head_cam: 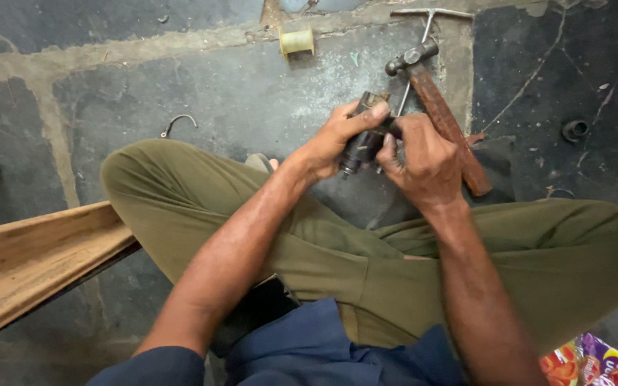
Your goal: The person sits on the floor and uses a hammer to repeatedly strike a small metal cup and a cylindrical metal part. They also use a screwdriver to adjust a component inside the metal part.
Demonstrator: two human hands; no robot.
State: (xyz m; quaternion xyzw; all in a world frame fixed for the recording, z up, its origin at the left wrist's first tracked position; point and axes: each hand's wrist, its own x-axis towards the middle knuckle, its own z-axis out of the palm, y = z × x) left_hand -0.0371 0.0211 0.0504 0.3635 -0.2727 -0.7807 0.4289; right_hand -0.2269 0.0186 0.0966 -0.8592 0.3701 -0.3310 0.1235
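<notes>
I sit cross-legged on a stone floor, in olive trousers. My left hand [332,139] and my right hand [423,161] meet above my knees, both closed around a small dark metal part [363,146], a greasy cylindrical piece with a pale end sticking out at the top. The left thumb presses along its upper side; the right fingers wrap its right end. Most of the part is hidden by the fingers.
A hammer [441,107] with a rusty handle lies on the floor just beyond my right hand. A metal T-handle tool [429,14] lies past it. A yellowish spool [296,41], a wire hook [177,123], a small dark ring [575,130], a wooden plank [30,254], bright wrappers [595,363].
</notes>
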